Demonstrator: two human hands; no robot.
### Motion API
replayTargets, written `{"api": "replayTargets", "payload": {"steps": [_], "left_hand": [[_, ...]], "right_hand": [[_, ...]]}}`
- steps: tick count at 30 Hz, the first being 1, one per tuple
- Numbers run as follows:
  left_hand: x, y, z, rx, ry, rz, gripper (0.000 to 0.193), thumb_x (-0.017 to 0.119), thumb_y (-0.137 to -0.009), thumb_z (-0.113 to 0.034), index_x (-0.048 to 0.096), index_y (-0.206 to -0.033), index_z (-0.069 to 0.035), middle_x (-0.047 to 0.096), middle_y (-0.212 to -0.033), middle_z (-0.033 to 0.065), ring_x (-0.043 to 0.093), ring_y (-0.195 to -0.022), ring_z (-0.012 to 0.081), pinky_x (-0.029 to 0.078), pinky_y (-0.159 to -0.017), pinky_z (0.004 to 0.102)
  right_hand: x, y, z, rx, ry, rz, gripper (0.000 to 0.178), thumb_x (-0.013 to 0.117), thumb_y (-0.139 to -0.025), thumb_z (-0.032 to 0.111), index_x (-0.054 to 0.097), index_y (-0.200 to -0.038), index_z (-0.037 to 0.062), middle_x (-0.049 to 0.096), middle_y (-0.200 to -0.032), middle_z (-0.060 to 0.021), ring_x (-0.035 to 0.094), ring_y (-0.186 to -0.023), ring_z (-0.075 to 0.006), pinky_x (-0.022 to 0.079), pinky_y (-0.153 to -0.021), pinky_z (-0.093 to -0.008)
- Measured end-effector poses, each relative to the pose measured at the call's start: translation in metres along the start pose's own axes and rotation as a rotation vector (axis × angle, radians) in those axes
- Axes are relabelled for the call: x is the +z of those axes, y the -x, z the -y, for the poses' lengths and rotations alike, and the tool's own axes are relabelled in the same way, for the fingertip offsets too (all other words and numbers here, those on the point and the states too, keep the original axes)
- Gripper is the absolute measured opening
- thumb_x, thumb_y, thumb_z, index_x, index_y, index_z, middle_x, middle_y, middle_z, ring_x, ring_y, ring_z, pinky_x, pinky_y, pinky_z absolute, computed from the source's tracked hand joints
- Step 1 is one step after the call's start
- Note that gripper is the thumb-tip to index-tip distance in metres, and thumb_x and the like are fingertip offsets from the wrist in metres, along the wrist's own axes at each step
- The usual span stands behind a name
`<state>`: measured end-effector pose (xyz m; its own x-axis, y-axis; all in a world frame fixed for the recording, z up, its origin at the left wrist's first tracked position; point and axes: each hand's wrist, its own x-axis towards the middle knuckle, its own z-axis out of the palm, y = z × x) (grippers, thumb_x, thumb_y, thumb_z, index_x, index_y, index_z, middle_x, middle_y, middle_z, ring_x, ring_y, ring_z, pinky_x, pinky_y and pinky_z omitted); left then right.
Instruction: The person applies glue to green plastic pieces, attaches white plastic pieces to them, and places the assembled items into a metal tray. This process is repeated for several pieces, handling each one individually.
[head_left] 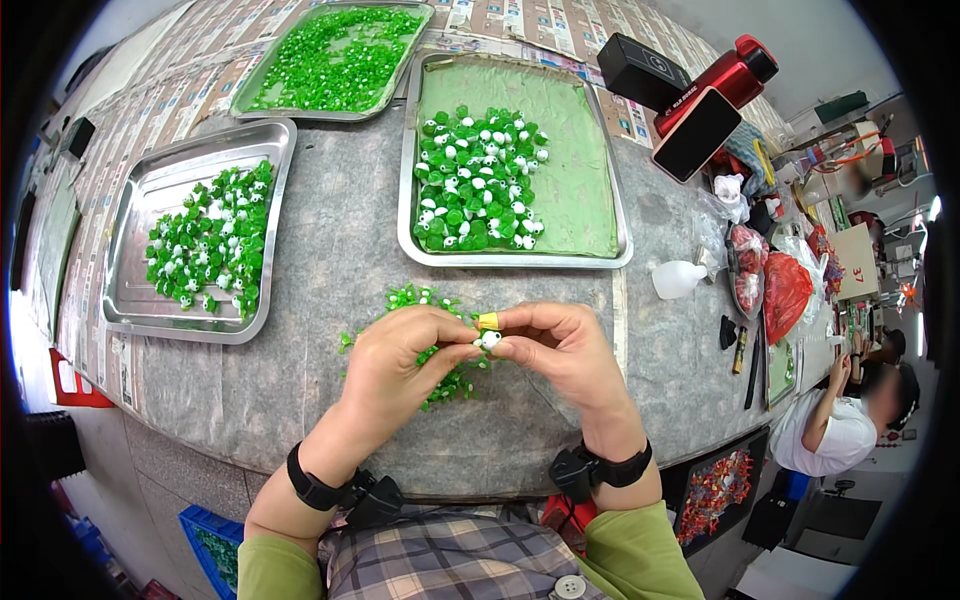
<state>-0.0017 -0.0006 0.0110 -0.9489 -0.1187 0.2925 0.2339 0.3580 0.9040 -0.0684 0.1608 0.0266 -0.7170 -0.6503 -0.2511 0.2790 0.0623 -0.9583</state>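
My left hand point(398, 352) and my right hand point(568, 352) meet over the grey cloth-covered table, thumbs and forefingers pinched together. Between their fingertips is a small white-and-green plastic piece point(489, 340) with dark eye-like dots. Yellow tape point(487, 321) wraps a fingertip of my right hand. Beneath and behind my left hand lies a loose pile of small green pieces point(455, 385), partly covered by it. Beyond my hands, a metal tray point(515, 261) with a green lining holds a heap of white-and-green pieces point(480, 180).
To the left, a metal tray point(190, 334) holds similar pieces; another tray point(300, 114) of green pieces is behind it. A black box point(640, 72), red bottle point(720, 80), phone point(698, 134), white container point(678, 280) and red plastic bag point(788, 290) stand right. A person point(840, 430) sits far right.
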Motion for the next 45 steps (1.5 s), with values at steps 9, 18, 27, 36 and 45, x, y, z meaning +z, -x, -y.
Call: {"api": "replayTargets", "payload": {"steps": [9,18,27,36,45], "left_hand": [[0.002,0.001,0.0,0.055,-0.101,-0.022,0.013,0.065,-0.063,-0.004,0.057,-0.073,-0.003,0.058,-0.07,0.0082,0.056,-0.063,0.0214,0.043,-0.055,0.0279],[-0.072,-0.014,0.024,-0.119,-0.014,-0.756,0.011,0.059,-0.073,-0.002,0.056,-0.083,0.001,0.056,-0.078,0.0028,0.05,-0.068,0.0088,0.041,-0.063,0.0198],[-0.046,-0.013,0.018,0.05,-0.012,-0.613,0.021,0.057,-0.072,0.0,0.053,-0.093,0.0,0.053,-0.091,0.0057,0.049,-0.08,0.012,0.04,-0.072,0.0232],[0.006,-0.005,-0.019,0.148,-0.037,0.016,0.027,0.065,-0.061,-0.005,0.057,-0.087,-0.004,0.058,-0.085,0.0087,0.055,-0.078,0.022,0.045,-0.065,0.0284],[0.005,0.005,-0.004,-0.055,0.287,-0.078,0.017,0.06,-0.069,0.0,0.056,-0.086,-0.001,0.059,-0.079,0.0076,0.058,-0.07,0.0145,0.046,-0.061,0.0231]], "right_hand": [[-0.004,-0.004,-0.006,0.035,-0.057,0.014,0.021,0.058,-0.074,0.004,0.056,-0.094,-0.0028,0.059,-0.081,-0.0057,0.055,-0.072,-0.0085,0.045,-0.063,-0.0193],[-0.019,-0.001,0.004,-0.181,0.881,-0.017,0.015,0.058,-0.068,0.01,0.052,-0.08,0.003,0.054,-0.069,-0.008,0.054,-0.069,-0.0216,0.043,-0.063,-0.03],[-0.02,-0.003,0.001,-0.144,0.978,0.164,0.014,0.057,-0.068,0.011,0.052,-0.079,0.0037,0.055,-0.07,-0.0091,0.054,-0.066,-0.0216,0.043,-0.061,-0.0308],[-0.01,0.002,0.003,-0.088,-0.182,0.086,0.014,0.06,-0.072,0.005,0.05,-0.082,0.0033,0.055,-0.076,0.0009,0.051,-0.064,-0.0054,0.041,-0.059,-0.0181],[-0.005,0.001,0.001,-0.182,-0.135,-0.125,0.009,0.057,-0.075,0.006,0.054,-0.083,0.0027,0.057,-0.072,-0.0021,0.051,-0.063,-0.0054,0.039,-0.058,-0.017]]}}
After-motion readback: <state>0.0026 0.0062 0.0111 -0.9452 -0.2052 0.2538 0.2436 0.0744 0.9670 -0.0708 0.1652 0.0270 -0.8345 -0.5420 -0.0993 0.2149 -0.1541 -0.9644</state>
